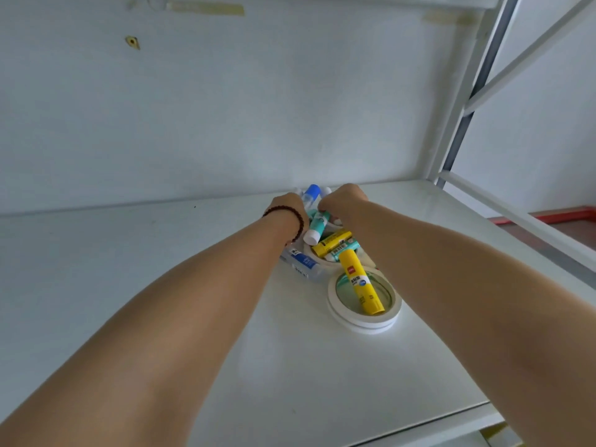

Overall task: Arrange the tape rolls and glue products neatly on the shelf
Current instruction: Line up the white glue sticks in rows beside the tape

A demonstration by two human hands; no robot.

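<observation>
wall: pale, small chipped hole upper left | yellowed tape strip along top

Both forearms extended forward, converging far centre. Left hand and right hand side by side, knuckles up, fingers curled downward.

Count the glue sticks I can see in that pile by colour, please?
Yellow glue sticks: 2
Teal glue sticks: 2
Blue-capped glue bottle: 1
Total: 5 in plain view; the hands may hide more.
</observation>
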